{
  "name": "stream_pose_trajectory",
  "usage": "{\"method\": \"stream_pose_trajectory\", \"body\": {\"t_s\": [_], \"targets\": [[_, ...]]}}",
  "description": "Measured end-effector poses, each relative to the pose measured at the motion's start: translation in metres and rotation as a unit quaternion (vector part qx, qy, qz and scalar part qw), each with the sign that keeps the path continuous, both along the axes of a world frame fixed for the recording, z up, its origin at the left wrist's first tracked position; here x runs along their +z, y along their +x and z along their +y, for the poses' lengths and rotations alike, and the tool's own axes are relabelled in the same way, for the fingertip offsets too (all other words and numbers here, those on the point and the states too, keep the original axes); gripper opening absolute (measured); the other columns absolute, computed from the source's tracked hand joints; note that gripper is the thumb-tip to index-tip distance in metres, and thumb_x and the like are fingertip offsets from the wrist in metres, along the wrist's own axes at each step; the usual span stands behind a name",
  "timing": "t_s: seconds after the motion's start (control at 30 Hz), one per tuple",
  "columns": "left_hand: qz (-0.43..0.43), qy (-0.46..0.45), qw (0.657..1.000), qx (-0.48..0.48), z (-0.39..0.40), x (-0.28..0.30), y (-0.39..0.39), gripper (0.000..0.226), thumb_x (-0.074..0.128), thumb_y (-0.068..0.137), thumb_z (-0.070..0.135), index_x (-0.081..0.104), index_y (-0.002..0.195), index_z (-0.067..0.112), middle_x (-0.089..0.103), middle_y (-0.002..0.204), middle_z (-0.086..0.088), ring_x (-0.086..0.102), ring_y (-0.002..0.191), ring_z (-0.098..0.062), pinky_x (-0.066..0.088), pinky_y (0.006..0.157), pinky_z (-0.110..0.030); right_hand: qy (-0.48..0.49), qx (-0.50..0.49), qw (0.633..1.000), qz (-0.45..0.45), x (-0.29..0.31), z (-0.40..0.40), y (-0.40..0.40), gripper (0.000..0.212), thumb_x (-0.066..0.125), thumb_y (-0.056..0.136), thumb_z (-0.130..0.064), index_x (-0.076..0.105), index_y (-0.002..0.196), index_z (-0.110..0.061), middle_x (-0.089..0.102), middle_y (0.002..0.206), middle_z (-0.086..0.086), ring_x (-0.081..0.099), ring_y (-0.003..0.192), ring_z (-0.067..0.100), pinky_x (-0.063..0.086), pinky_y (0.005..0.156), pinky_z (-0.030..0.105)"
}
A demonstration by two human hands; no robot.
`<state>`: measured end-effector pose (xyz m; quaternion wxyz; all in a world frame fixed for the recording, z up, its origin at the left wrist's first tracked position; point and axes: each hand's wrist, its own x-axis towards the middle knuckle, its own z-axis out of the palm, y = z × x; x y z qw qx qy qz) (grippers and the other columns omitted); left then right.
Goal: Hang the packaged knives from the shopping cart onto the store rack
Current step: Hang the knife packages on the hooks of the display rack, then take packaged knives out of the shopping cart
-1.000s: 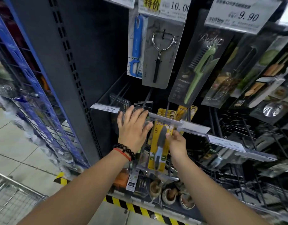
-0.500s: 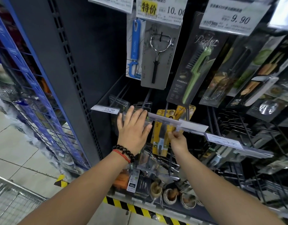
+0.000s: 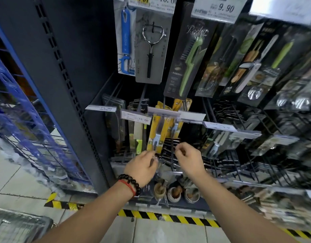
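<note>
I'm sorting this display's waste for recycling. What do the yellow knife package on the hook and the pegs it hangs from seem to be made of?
The yellow knife package looks like printed card behind clear glossy plastic, judging by its sheen; the blur leaves this uncertain. The thin dark rack pegs look like painted or coated metal wire: slim, straight and evenly dark.

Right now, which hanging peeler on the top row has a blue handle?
The blue peeler, leftmost on the top row; the peeler beside it has a black handle.

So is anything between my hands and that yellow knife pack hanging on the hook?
Nothing visible. The yellow knife pack hangs on its hook, with the left hand just below its bottom edge and the right hand lower right, both empty.
</note>
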<state>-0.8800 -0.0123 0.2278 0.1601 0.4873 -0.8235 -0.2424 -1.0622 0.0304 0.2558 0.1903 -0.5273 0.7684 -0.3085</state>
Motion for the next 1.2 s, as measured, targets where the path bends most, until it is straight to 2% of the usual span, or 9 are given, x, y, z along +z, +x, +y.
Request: {"method": "stream_pose_trajectory", "body": {"t_s": [0.2, 0.4, 0.5, 0.6, 0.73, 0.87, 0.97, 1.03, 1.2], "targets": [[-0.022, 0.026, 0.999, 0.043, 0.064, -0.005, 0.041, 0.039, 0.037, 0.098, 0.042, 0.048, 0.132, 0.027, 0.056, 0.125, 0.003, 0.057, 0.109, -0.020, 0.047, 0.079, -0.030, 0.023, 0.071, 0.997, 0.015, -0.011, 0.061, 0.044, 0.012, 0.055, 0.093, -0.017, 0.066, 0.097, -0.017, 0.065, 0.092, -0.004, 0.059, 0.084, 0.015, 0.045, 0.071, 0.031], [0.080, 0.066, 0.983, 0.150, 0.178, -0.023, 0.112, 0.025, 0.048, 0.094, 0.029, 0.060, 0.116, 0.029, 0.062, 0.108, 0.009, 0.059, 0.101, -0.012, 0.045, 0.084, -0.026, 0.029, 0.191, 0.980, -0.048, -0.052, 0.135, 0.133, 0.012, 0.058, 0.091, -0.019, 0.063, 0.081, -0.022, 0.061, 0.075, -0.007, 0.054, 0.066, 0.007, 0.040, 0.063, 0.030], [0.100, 0.053, 0.960, 0.257, 0.248, -0.029, 0.155, 0.025, 0.053, 0.090, 0.026, 0.066, 0.112, 0.025, 0.064, 0.103, 0.010, 0.058, 0.097, -0.008, 0.041, 0.083, -0.021, 0.007, 0.242, 0.966, -0.086, -0.063, 0.177, 0.187, 0.009, 0.063, 0.088, -0.015, 0.069, 0.081, -0.017, 0.067, 0.076, -0.001, 0.055, 0.073, 0.007, 0.038, 0.064, 0.025], [0.080, 0.067, 0.947, 0.304, 0.314, -0.022, 0.198, 0.029, 0.049, 0.087, 0.029, 0.068, 0.105, 0.018, 0.067, 0.100, 0.005, 0.059, 0.097, -0.012, 0.043, 0.092, -0.029, 0.038, 0.282, 0.950, -0.127, -0.066, 0.224, 0.238, 0.009, 0.063, 0.089, -0.016, 0.071, 0.085, -0.013, 0.070, 0.079, 0.005, 0.062, 0.075, 0.018, 0.045, 0.073, 0.032], [0.078, 0.127, 0.917, 0.371, 0.384, -0.016, 0.251, 0.035, 0.046, 0.088, 0.031, 0.066, 0.112, 0.016, 0.066, 0.108, 0.000, 0.062, 0.098, -0.020, 0.046, 0.090, -0.032, 0.068, 0.362, 0.918, -0.146, -0.057, 0.274, 0.294, 0.012, 0.062, 0.090, -0.016, 0.065, 0.079, -0.017, 0.059, 0.067, -0.004, 0.052, 0.065, 0.012, 0.037, 0.060, 0.012], [0.050, 0.116, 0.905, 0.407, 0.434, -0.008, 0.298, 0.037, 0.044, 0.091, 0.039, 0.058, 0.125, 0.036, 0.062, 0.122, 0.012, 0.056, 0.112, -0.009, 0.045, 0.096, -0.028, 0.056, 0.407, 0.901, -0.138, -0.059, 0.307, 0.351, 0.009, 0.063, 0.087, -0.014, 0.071, 0.085, -0.015, 0.062, 0.070, -0.008, 0.055, 0.068, 0.004, 0.038, 0.062, 0.017], [0.060, 0.120, 0.893, 0.430, 0.464, -0.004, 0.341, 0.031, 0.047, 0.096, 0.028, 0.059, 0.125, 0.029, 0.061, 0.122, 0.007, 0.061, 0.107, -0.012, 0.042, 0.089, -0.020, 0.051, 0.438, 0.886, -0.144, -0.061, 0.331, 0.401, 0.010, 0.063, 0.085, -0.011, 0.072, 0.083, -0.015, 0.064, 0.066, -0.009, 0.058, 0.068, -0.003, 0.041, 0.063, 0.014], [0.051, 0.109, 0.890, 0.440, 0.485, -0.004, 0.375, 0.031, 0.047, 0.097, 0.028, 0.058, 0.126, 0.024, 0.059, 0.124, 0.004, 0.058, 0.112, -0.015, 0.039, 0.093, -0.022, 0.054, 0.448, 0.882, -0.135, -0.065, 0.349, 0.437, 0.009, 0.063, 0.086, -0.012, 0.072, 0.085, -0.014, 0.070, 0.074, -0.003, 0.060, 0.070, 0.005, 0.045, 0.068, 0.023], [0.053, 0.127, 0.873, 0.468, 0.542, -0.011, 0.467, 0.027, 0.048, 0.095, 0.029, 0.058, 0.120, 0.026, 0.060, 0.122, 0.007, 0.054, 0.112, -0.013, 0.040, 0.094, -0.023, 0.075, 0.445, 0.884, -0.120, -0.075, 0.396, 0.530, 0.013, 0.061, 0.084, -0.008, 0.071, 0.089, -0.013, 0.069, 0.081, -0.001, 0.059, 0.076, 0.012, 0.038, 0.066, 0.015]]}}
